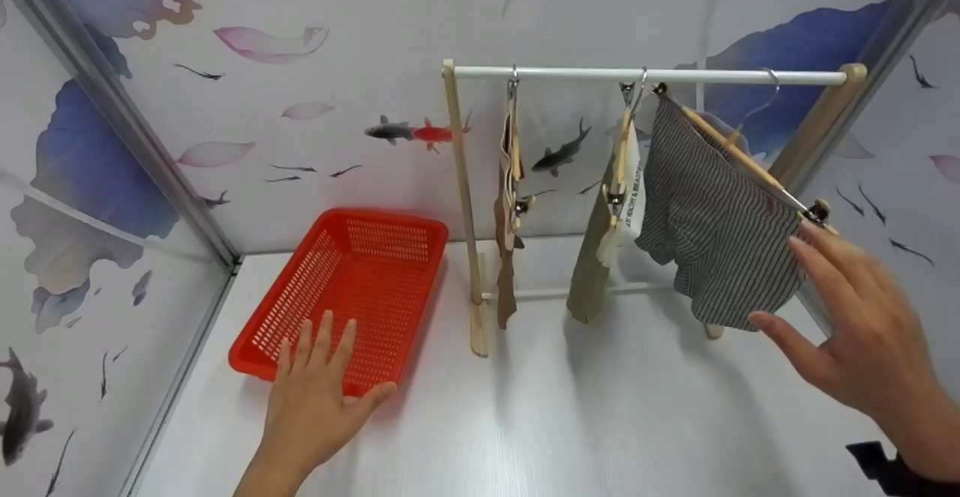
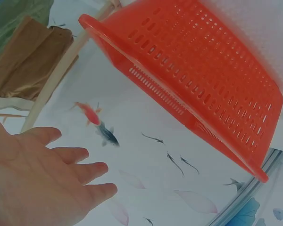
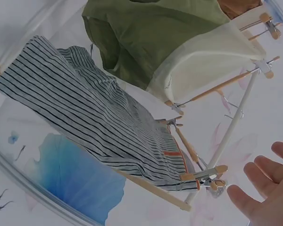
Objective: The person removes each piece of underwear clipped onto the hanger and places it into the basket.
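Striped shorts (image 1: pixel 727 219) hang by clips from a wooden hanger (image 1: pixel 731 144), slanting down to the right on the rack. Close to the hanger's right-hand clip (image 3: pixel 205 175), my right hand (image 1: pixel 870 324) is held with fingers spread, and the right wrist view shows a gap between fingertips and clip. My left hand (image 1: pixel 311 399) hovers at the near end of a red plastic basket (image 1: pixel 431 294), its fingers spread and nothing in them. The basket's perforated wall (image 2: pixel 212 94) fills much of the left wrist view.
A wooden rack with a white rail (image 1: pixel 555 73) stands on the white table (image 1: pixel 450 437). Olive shorts (image 3: pixel 141 37) with a pale waistband and a brown garment (image 1: pixel 505 272) hang on it too. Printed wall panels (image 1: pixel 300 1) with metal frames enclose the back and sides.
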{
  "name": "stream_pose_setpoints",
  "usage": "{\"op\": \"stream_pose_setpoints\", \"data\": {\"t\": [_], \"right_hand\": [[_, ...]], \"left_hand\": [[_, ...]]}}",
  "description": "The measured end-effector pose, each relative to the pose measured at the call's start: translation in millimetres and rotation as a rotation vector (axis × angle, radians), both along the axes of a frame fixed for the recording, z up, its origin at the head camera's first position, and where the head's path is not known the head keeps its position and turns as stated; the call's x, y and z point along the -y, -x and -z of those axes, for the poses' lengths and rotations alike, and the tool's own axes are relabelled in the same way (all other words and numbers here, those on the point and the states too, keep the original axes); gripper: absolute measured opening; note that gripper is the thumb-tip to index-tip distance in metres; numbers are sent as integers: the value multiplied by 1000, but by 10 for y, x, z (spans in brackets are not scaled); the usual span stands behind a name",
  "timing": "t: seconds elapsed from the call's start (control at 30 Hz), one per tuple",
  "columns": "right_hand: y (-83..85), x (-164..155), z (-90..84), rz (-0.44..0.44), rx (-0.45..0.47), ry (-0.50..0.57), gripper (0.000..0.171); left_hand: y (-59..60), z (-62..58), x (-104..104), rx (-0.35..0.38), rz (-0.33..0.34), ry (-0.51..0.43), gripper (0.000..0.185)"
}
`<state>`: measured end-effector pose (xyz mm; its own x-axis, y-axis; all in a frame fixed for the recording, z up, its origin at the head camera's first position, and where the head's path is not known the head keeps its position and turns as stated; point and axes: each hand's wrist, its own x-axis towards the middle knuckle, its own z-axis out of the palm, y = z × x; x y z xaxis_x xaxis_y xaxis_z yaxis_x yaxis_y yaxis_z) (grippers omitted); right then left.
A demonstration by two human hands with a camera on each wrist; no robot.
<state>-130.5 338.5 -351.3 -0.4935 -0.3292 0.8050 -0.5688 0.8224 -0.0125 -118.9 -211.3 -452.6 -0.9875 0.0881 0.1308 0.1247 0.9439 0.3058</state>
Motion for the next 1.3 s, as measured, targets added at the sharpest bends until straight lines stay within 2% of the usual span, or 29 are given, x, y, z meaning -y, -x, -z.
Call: {"op": "stream_pose_setpoints", "data": {"t": [0.17,0.37,0.53,0.87,1.0,1.1,1.3], "right_hand": [[142,-69,-134,79,11,47,93],[371,-107,-197,149,82,112,101],[558,-89,-230,229,151,163,68],[760,-66,-217,292,288,349,44],[789,-58,-202,296,274,418,33],[808,-44,-199,284,224,467,24],[843,-6,-201,293,162,495,22]], "left_hand": [[-9,9,3,-8,1,-8,106],[-15,18,16,-24,-5,-2,108],[-14,14,3,-31,-1,-7,107],[-29,10,-24,-56,-6,-22,106],[-30,26,-21,-49,-17,-28,108],[-30,29,-17,-50,-22,-33,107],[-30,18,-12,-50,-23,-45,104]]}}
